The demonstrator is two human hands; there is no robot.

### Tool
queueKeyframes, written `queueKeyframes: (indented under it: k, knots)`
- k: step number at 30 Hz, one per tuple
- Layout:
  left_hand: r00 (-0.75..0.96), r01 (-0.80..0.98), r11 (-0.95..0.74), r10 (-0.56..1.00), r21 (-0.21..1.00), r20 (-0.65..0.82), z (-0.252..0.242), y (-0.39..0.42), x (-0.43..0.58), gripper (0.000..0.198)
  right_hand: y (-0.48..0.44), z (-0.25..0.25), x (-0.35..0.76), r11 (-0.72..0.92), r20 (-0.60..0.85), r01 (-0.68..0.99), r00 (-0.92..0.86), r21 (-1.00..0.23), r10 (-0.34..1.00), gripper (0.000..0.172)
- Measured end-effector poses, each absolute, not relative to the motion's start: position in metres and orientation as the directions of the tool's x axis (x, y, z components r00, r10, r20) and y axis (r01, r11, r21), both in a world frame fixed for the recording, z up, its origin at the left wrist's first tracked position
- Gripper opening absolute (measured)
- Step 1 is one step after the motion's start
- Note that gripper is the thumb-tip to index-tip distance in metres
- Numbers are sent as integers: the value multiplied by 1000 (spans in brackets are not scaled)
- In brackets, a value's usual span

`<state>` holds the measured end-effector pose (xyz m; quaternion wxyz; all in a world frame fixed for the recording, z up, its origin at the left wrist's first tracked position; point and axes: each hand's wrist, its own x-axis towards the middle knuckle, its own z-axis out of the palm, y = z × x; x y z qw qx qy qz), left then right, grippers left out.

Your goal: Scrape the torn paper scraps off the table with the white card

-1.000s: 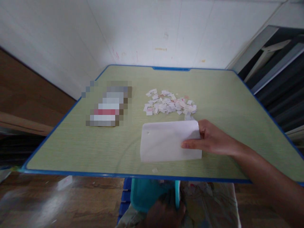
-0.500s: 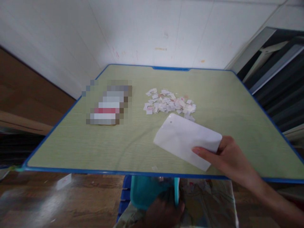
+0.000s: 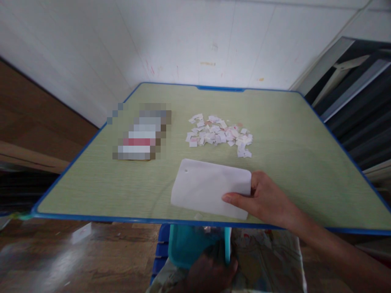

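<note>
The right hand (image 3: pixel 265 199) held one end of a white, flat, rectangular sheet with rounded corners (image 3: pixel 210 187), thumb on top and the other fingers hidden underneath. The sheet was over the near part of a pale green, blue-edged table (image 3: pixel 290 122), between its front edge and a loose pile of small white and pinkish paper scraps (image 3: pixel 216 134). Below that edge, the left hand (image 3: pixel 212 270) gripped the right side of a turquoise plastic tub (image 3: pixel 183 248), its fingers partly lost in shadow; the tabletop hid the tub's far part. A blue slatted seat (image 3: pixel 161 248) showed beside the tub. Left of the pile lay a flat oblong object (image 3: pixel 137 138), its red band visible through blocky blurring, any lettering unreadable
</note>
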<state>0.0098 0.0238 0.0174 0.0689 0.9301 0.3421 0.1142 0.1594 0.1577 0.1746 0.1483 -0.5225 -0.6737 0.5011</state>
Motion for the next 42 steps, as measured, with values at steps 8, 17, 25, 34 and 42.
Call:
queueKeyframes:
  k: [8,17,25,34,42]
  knots:
    - [738,612,-767,641,192,211,17,25,9,21,164,180,154,34,-319,595,-477,-803,819,27]
    - [735,613,-770,638,178,229,20,25,8,23,162,179,153,51,-329,609,-495,-792,804,28]
    - [743,612,-770,638,182,200,15,23,8,18,161,176,154,42,-331,607,-490,-794,807,30]
    - [747,602,-773,634,200,198,21,27,8,21,163,174,158,15,-334,533,-552,-846,764,28]
    - [745,606,-769,638,203,196,18,25,9,22,162,176,157,3,-339,513,-571,-858,747,28]
